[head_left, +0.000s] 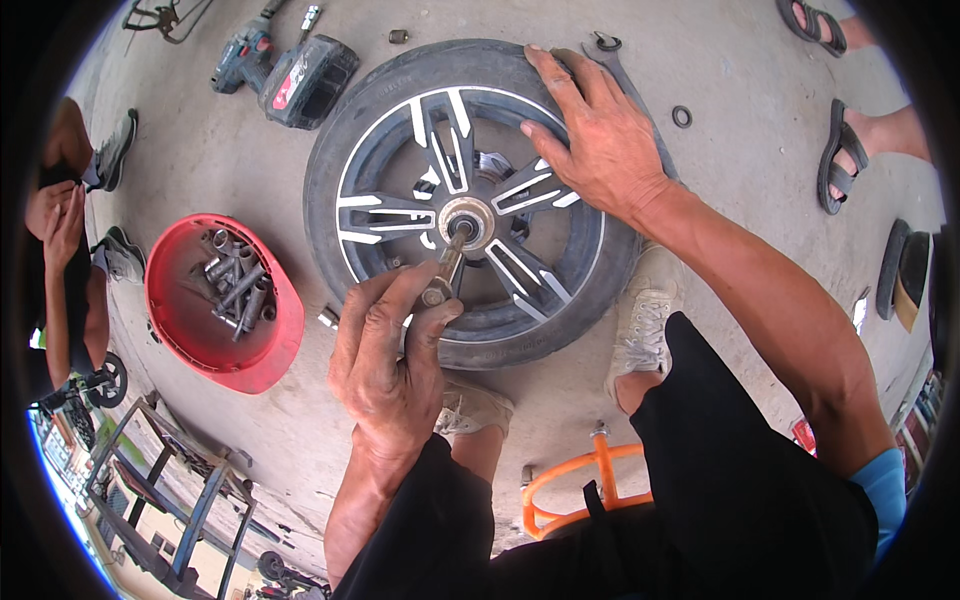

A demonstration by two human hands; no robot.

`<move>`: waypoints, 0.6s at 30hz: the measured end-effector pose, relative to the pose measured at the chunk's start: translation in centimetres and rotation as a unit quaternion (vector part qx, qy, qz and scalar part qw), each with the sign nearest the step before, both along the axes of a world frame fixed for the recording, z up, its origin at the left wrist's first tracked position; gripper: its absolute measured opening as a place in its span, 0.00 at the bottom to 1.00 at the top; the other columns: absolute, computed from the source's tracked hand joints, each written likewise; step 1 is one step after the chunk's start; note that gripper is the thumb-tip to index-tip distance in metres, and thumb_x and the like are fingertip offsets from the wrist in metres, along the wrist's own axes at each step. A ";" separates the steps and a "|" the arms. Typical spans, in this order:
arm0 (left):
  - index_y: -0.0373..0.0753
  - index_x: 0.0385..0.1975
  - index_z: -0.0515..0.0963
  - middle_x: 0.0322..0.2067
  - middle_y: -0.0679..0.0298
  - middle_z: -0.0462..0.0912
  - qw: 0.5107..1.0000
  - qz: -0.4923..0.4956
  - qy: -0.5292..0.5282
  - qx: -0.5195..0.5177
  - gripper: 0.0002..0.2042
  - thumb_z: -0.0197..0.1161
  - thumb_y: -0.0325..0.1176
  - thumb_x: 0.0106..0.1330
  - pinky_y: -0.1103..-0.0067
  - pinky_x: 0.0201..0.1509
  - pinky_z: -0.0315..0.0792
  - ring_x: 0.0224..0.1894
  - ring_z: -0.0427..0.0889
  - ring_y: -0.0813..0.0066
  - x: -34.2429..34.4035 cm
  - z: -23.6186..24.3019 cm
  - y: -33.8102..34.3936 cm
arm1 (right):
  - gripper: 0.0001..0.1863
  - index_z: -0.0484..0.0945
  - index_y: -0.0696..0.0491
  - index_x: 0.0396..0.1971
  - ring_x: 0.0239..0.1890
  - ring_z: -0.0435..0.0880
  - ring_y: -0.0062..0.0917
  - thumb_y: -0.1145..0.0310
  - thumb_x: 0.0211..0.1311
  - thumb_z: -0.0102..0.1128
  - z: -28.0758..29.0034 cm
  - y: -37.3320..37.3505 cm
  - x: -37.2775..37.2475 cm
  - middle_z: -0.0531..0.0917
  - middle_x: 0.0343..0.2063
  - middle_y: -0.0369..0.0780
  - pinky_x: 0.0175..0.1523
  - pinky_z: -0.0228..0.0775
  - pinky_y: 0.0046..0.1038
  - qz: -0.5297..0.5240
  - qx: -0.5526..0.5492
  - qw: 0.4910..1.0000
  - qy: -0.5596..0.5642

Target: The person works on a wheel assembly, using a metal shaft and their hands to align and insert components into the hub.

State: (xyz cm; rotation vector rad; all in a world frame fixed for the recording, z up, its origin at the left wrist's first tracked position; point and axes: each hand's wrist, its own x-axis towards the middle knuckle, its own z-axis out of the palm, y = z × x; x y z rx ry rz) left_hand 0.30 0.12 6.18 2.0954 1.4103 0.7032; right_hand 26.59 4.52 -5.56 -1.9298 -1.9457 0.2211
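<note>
A wheel with a black tyre (335,170) and black-and-silver spokes lies flat on the ground in front of my feet. My left hand (390,345) is closed around a metal axle bolt (450,255); its wider end is at my fingertips and its far tip meets the hub (483,215) at the wheel's centre. Whether the tip is inside the bore, I cannot tell. Over the tyre's far right side, my right hand (610,135) rests with fingers spread, holding nothing. Beyond its fingers lies a wrench (612,58), partly hidden by the hand.
Left of the wheel, a red hard hat (275,350) lies upturned with several sockets (240,280) inside. A cordless impact wrench (300,80) lies far left. A black ring (682,117) is on the floor at right. An orange tubular frame (600,470) is near me. People's feet flank both sides.
</note>
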 end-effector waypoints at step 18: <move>0.40 0.50 0.88 0.41 0.58 0.88 1.000 -0.004 0.004 -0.011 0.19 0.80 0.25 0.57 0.72 0.41 0.82 0.39 0.89 0.64 0.3 0.3 -0.2 | 0.40 0.61 0.44 0.79 0.63 0.79 0.48 0.53 0.71 0.67 -0.1 0.0 0.0 0.74 0.65 0.50 0.67 0.77 0.43 0.000 -0.002 1.000 -0.016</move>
